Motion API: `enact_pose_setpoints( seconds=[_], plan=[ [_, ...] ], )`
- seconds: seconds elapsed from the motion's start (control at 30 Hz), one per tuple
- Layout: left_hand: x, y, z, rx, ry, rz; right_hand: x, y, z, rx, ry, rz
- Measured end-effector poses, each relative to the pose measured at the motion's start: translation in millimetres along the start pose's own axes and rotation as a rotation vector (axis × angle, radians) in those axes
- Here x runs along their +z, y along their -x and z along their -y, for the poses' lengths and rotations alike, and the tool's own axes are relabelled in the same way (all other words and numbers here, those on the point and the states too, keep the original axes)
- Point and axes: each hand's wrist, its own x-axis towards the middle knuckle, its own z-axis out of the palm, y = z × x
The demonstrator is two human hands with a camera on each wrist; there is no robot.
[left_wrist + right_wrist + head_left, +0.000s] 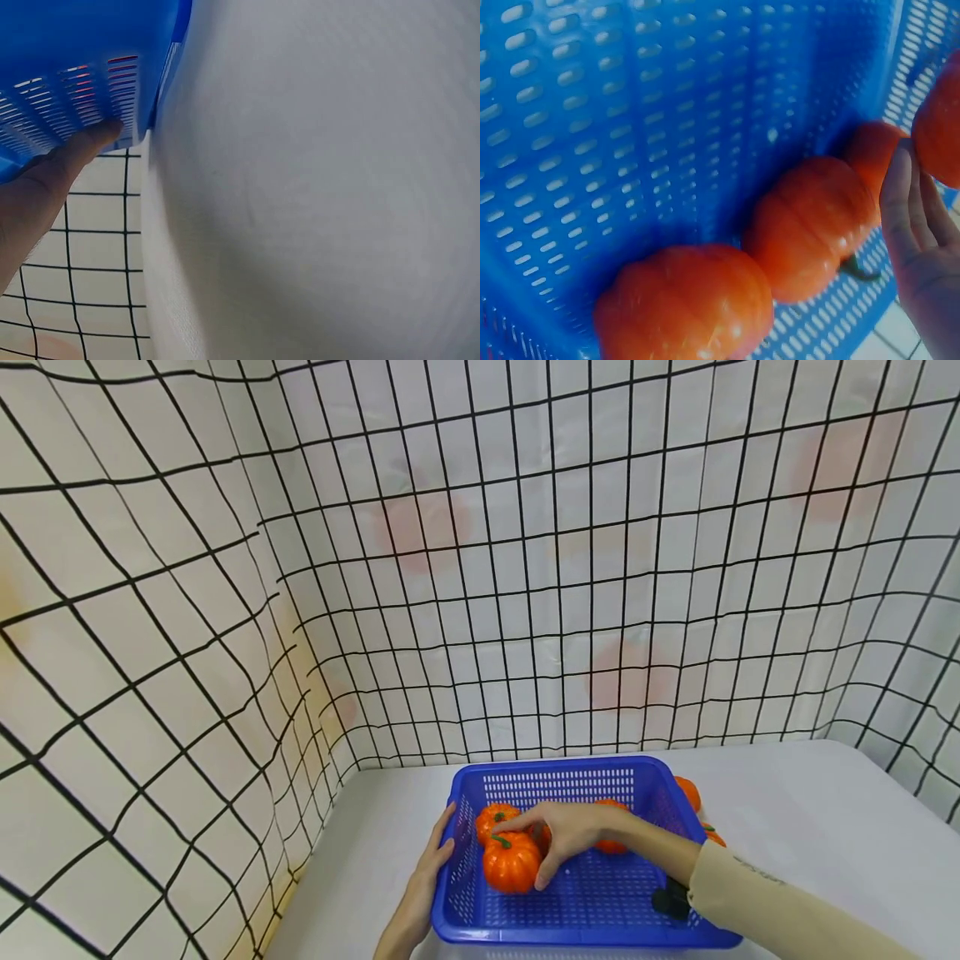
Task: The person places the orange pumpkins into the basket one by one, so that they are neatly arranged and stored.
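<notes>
A blue slotted basket (pixel 525 781) stands on the white table (pixel 810 827) with orange toy pumpkins in it. My right hand (pixel 528 852) reaches in from the right. Its index finger lies over the stem of the front pumpkin (pixel 506 868) and its thumb touches that pumpkin's right side. A second pumpkin (pixel 491 817) sits just behind, and a third (pixel 611 845) is partly hidden by the hand. In the right wrist view the fingers (pixel 907 210) lie fairly straight beside the pumpkins (pixel 810 225). My left hand (pixel 438 852) rests flat against the basket's left wall (pixel 75 45).
Two more pumpkins (pixel 687 793) lie outside the basket, behind its right wall. A white cloth with a black grid (pixel 480 568) rises behind and to the left. Bare tabletop (pixel 322 187) extends left of the basket.
</notes>
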Motion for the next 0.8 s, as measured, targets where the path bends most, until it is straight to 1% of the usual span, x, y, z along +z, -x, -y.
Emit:
enact_pose_setpoints(
  seconds=[0.17,0.3,0.37,0.43,0.57,0.67,0.8],
  plan=[
    [0.9,-0.7,-0.4,-0.017,0.013,0.004,14,-6,-1,-0.027,0.014,0.056],
    [1.9,-1.2,-0.7,-0.027,0.016,0.012,23,-6,-2,-0.013,0.090,0.057],
    [2.3,-1.3,-1.0,-0.025,0.016,0.015,25,-5,-3,0.006,0.109,0.053],
    [2.6,-1.4,-1.3,-0.020,0.012,0.016,25,-3,-3,0.026,0.090,0.061],
    [2.8,-1.0,-2.5,-0.013,0.000,0.009,23,-1,-6,0.017,0.077,0.079],
    [2.8,-0.6,-3.0,-0.016,-0.001,0.005,24,-4,-8,-0.007,0.092,0.057],
    [2.8,-0.2,-1.7,-0.025,0.004,0.004,30,-11,-10,-0.015,0.119,0.016]
  ],
)
